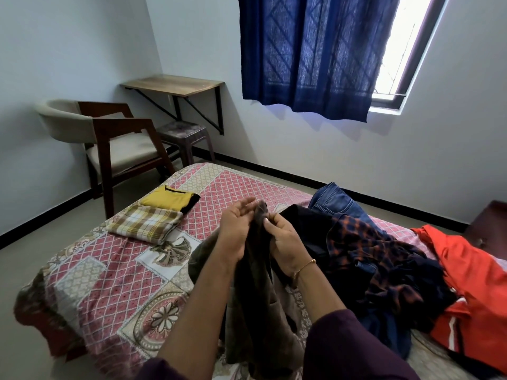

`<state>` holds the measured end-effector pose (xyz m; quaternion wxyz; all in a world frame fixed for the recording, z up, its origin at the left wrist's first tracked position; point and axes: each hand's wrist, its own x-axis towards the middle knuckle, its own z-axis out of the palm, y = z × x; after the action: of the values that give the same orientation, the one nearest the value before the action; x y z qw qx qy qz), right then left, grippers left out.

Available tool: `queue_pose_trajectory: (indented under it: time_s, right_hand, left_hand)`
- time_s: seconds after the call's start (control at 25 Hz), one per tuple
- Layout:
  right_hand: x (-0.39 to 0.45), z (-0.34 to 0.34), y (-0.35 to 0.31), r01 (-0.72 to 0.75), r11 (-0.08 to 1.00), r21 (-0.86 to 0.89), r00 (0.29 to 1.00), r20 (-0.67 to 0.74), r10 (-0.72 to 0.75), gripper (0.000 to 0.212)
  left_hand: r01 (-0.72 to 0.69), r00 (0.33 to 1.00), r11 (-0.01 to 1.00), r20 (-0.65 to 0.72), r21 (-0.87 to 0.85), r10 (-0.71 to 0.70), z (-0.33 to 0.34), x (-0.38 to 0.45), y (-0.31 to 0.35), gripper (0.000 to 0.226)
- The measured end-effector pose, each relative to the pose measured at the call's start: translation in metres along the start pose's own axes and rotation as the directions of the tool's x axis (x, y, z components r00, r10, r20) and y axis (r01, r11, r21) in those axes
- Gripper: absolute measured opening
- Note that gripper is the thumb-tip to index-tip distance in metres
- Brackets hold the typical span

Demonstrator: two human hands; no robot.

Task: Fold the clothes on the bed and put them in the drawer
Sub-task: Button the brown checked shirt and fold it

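Note:
A dark brown-olive garment (255, 292) hangs over the bed (104, 278) between my hands. My right hand (285, 242) pinches its top edge with thumb and fingers. My left hand (237, 229) lies palm up against the cloth with fingers fairly straight, touching the same edge. Two folded pieces lie at the far left of the bed: a yellow top (168, 200) and a yellow plaid cloth (146, 223). An unfolded heap lies to the right: a dark garment (304, 223), blue jeans (337, 200), an orange-navy checked shirt (370, 256) and an orange-red garment (472, 283).
A wood-framed armchair (109, 138) stands past the bed's far left corner, with a small stool (183, 133) and a wall-mounted desk (175, 85) behind it. A blue curtain (310, 53) hangs over the window. A dark wooden piece (493, 215) shows at the right edge.

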<state>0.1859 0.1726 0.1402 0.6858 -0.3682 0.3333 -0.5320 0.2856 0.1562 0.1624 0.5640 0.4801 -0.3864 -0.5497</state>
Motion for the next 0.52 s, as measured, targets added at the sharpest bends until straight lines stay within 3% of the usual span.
queue_pose_trajectory:
  time_s: [0.04,0.08,0.12,0.16,0.2,0.24,0.32,0.44,0.52]
  right_hand:
    - [-0.002,-0.001,0.004,-0.039,0.998,0.052,0.999,-0.015,0.04,0.017]
    - [-0.003,-0.002,0.008,-0.068,0.994,0.086,0.997,-0.03,0.071,0.017]
    - [-0.004,-0.002,0.01,-0.087,0.989,0.119,0.995,-0.046,0.093,0.018]
    - [-0.004,-0.001,0.011,-0.1,0.982,0.157,0.991,-0.07,0.112,0.019]
    - [-0.003,-0.002,0.01,-0.107,0.972,0.21,0.987,-0.097,0.129,0.02]
    - [-0.003,-0.004,0.009,-0.099,0.96,0.262,0.983,-0.122,0.134,0.022]
    - [0.0,-0.015,0.008,-0.079,0.933,0.351,0.979,-0.15,0.139,0.027]
    - [-0.001,-0.029,0.01,-0.072,0.9,0.429,0.969,-0.183,0.164,0.03]
    - [-0.003,-0.037,0.012,-0.065,0.893,0.446,0.964,-0.204,0.173,0.031]
  left_hand:
    - [-0.084,0.995,0.957,-0.029,0.278,0.096,-0.001,-0.001,-0.007,0.032]
    - [-0.162,0.977,0.835,-0.034,0.526,0.212,-0.002,-0.001,-0.015,0.033]
    - [-0.203,0.948,0.694,-0.038,0.691,0.315,-0.003,-0.002,-0.019,0.031]
    - [-0.2,0.922,0.622,-0.07,0.757,0.382,-0.006,-0.003,-0.022,0.026]
    - [-0.177,0.912,0.646,-0.123,0.743,0.392,-0.012,-0.003,-0.027,0.022]
    - [-0.157,0.923,0.751,-0.174,0.642,0.343,-0.018,-0.002,-0.032,0.021]
    - [-0.071,0.979,0.915,-0.15,0.398,0.141,-0.029,-0.005,-0.05,0.021]
    - [0.049,0.999,0.857,-0.018,0.513,-0.046,-0.039,-0.012,-0.077,0.023]
    - [0.053,0.998,0.815,0.003,0.577,-0.067,-0.04,-0.01,-0.087,0.022]
